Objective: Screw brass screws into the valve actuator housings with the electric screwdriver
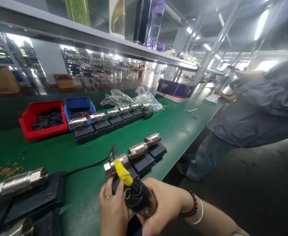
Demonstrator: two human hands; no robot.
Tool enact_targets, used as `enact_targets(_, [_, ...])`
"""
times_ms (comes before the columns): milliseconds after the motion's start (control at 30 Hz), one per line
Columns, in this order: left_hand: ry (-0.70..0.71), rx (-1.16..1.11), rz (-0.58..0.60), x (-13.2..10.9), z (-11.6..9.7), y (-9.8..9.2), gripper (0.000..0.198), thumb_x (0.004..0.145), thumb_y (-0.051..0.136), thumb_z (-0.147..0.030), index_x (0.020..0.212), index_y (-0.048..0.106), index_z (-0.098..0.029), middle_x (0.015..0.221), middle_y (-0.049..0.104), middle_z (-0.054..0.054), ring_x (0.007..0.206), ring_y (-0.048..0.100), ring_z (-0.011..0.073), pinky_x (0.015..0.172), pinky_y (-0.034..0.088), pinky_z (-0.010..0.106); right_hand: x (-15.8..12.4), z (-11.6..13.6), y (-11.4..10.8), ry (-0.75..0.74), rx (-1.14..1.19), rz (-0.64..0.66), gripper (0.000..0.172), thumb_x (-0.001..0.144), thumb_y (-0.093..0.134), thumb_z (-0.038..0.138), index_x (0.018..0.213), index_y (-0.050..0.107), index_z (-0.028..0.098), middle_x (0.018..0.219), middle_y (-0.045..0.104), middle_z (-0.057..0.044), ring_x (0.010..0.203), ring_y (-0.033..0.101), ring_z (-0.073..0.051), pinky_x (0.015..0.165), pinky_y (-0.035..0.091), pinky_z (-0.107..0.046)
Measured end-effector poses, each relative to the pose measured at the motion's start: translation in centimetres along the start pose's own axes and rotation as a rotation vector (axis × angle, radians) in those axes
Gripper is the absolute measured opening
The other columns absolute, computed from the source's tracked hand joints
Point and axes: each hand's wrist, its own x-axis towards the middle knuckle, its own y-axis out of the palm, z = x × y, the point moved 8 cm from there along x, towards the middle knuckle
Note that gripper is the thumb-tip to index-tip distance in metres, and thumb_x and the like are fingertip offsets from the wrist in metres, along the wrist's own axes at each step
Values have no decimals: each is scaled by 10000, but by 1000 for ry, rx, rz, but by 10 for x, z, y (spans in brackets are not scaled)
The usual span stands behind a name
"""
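Note:
My right hand [162,200] is wrapped around a black electric screwdriver [139,196], whose cable end is bound with yellow tape and points up and away from me. Its tip is hidden below. My left hand [113,206] grips the near side of a black box with a metal pipe fitting [109,167], thumb and fingers at its edge. The screwdriver covers part of that box. Two like units [144,160] stand in line just beyond it, fittings on top. From the screwdriver a black cable [89,167] runs left across the green bench [85,190].
Several more such units [109,124] form a row farther back. Behind them are a red bin [26,126] and a blue bin [92,105] of black parts, plus plastic bags [146,100]. Small brass-coloured screws [8,170] lie left. A co-worker [257,105] stands at right.

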Motion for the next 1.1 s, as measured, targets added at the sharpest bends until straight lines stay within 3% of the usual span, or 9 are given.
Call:
enact_targets(167, [-129,15,36,-6,6,5,490,810,525,-288,1263,387,-163,1395,219,218,1155,443,366,810,490,474,-43,-37,-74,22,-218,-655,368,555,662,300,850,584,94,749,579,-38,658,519,-145,625,445,-255])
enact_targets(300, [-275,-23,127,-7,5,25,490,860,402,-204,1337,292,-230,1469,-14,174,1162,454,361,814,500,445,-72,-44,-117,-28,-421,-931,503,617,612,195,1114,545,144,1126,528,-74,1080,450,-254,981,324,-373])
enact_targets(367, [-331,-29,151,-4,1,35,456,874,336,-169,1327,325,-225,1472,-29,163,1163,458,342,829,492,431,-72,-48,-130,5,-445,-927,588,646,602,199,1221,480,182,1169,510,-59,1063,478,-245,935,390,-353])
enact_targets(433, [-378,-54,203,2,-4,45,474,870,304,-131,1338,323,-206,1470,-54,170,1177,447,330,855,475,412,-65,-50,-141,61,-413,-857,609,679,588,229,1266,430,186,1000,578,-49,772,579,-189,651,503,-280])
enact_targets(533, [-459,-155,341,19,-18,66,569,833,337,-63,1377,255,-207,1456,-126,193,1238,362,336,924,419,398,-54,-43,-168,115,-385,-780,613,703,599,229,1280,394,199,773,578,3,489,502,-102,384,415,-188])
enact_targets(700, [-556,-322,566,81,-38,119,708,767,427,21,1401,151,-132,1404,-170,292,1308,-24,353,1071,190,404,-32,-15,-238,229,-451,-725,443,771,601,135,1186,448,156,752,563,4,503,518,-76,389,415,-148])
enact_targets(867, [-523,-390,557,141,-35,154,707,767,432,16,1401,156,-130,1426,-56,290,1322,84,318,1069,214,353,-17,30,-293,238,-639,-920,182,861,554,208,1002,517,99,731,513,10,508,457,-47,420,395,-137])
enact_targets(967, [-488,-428,595,127,-44,147,649,768,421,0,1380,242,-121,1444,61,252,1323,162,289,1070,229,370,-5,59,-288,124,-703,-957,139,842,574,203,919,532,95,720,502,15,525,451,-49,435,383,-140])
enact_targets(1100, [-450,-502,734,65,-66,119,607,702,529,-49,1297,420,-110,1414,240,218,1298,258,297,1068,249,401,28,88,-237,-11,-642,-786,230,734,638,175,917,526,93,586,497,36,440,439,-66,396,345,-165])
